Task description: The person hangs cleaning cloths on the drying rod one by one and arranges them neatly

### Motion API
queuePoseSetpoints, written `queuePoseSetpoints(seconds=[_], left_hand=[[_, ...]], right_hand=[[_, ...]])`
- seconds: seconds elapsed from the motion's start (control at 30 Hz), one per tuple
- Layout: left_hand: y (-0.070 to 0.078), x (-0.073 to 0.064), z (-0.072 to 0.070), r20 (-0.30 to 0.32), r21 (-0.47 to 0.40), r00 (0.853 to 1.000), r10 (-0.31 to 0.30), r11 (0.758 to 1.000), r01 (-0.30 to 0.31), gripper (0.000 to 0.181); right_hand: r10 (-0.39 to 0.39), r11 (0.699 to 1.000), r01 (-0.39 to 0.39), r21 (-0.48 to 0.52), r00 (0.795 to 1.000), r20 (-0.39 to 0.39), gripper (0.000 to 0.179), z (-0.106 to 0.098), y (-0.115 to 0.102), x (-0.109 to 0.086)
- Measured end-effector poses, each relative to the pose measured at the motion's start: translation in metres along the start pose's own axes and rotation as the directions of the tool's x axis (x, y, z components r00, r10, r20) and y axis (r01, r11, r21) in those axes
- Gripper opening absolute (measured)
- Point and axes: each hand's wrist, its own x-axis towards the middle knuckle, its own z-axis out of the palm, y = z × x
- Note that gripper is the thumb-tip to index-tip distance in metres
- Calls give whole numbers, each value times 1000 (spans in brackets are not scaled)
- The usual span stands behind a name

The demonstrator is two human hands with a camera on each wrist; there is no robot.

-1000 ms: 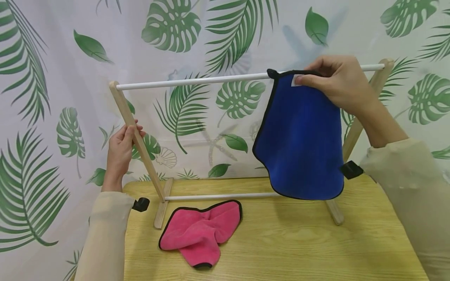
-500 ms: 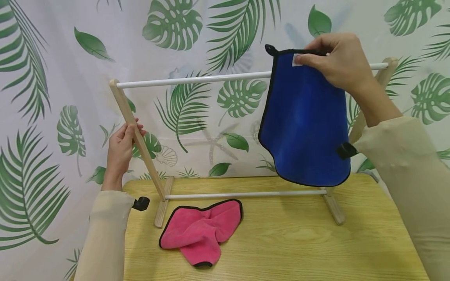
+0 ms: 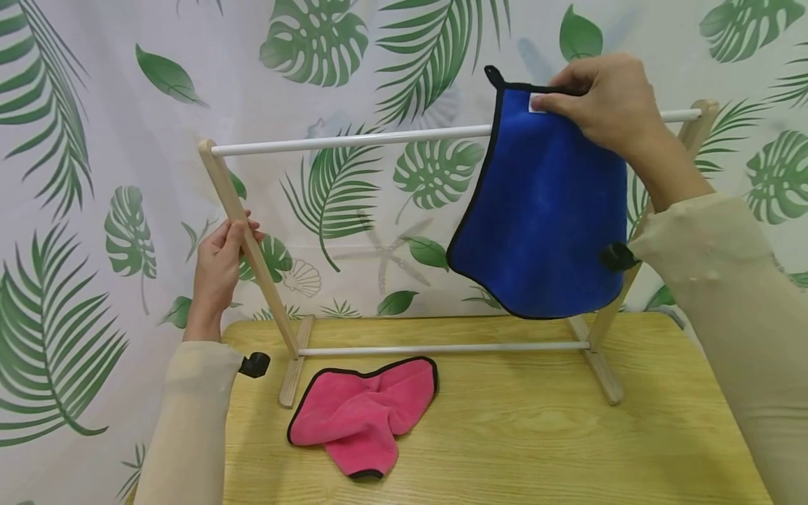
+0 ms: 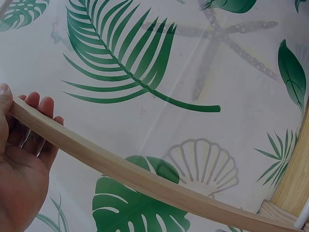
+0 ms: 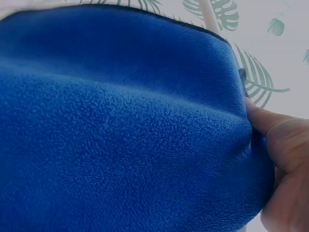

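My right hand (image 3: pixel 615 105) pinches the top edge of a blue towel (image 3: pixel 543 210) with black trim, close to its white tag. The towel hangs down in front of the white top bar (image 3: pixel 353 141) of a wooden rack, and a small black loop (image 3: pixel 494 76) sticks up at its upper left corner. In the right wrist view the plush blue cloth (image 5: pixel 120 145) fills most of the picture beside the thumb. My left hand (image 3: pixel 217 263) grips the rack's left wooden upright (image 3: pixel 255 256); the left wrist view shows fingers curled behind that upright (image 4: pixel 111 162).
A crumpled pink towel (image 3: pixel 362 414) with black trim lies on the wooden table (image 3: pixel 536 435), in front of the lower bar (image 3: pixel 442 348). The rack's right foot (image 3: pixel 602 375) stands near the back edge. A leaf-patterned curtain (image 3: pixel 379 266) hangs behind.
My right hand has lifted the blue towel; its top edge went from about bar height to above the bar, and its lower part has swung a little left. The left hand stays on the upright.
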Motion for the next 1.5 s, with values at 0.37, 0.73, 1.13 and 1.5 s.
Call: queuePoseSetpoints(seconds=[0.37,0.73,1.13,1.5], left_hand=[[0,-1,4,0,24,1000,-7,1000,7,49],[2,-2,5,6,30,1000,-22,999,22,50],[6,-7,14,-135,127,991,-18,991,35,48],[17,-32,70,-490,390,764,420,889,-239,39]], right_hand=[[102,984,-87,-154,990,92,53,-3,8,1],[128,992,-128,-3,991,44,43,2,14,-1],[56,995,-51,-83,997,55,51,5,12,-6],[36,994,-30,-101,998,60,53,6,11,-3]])
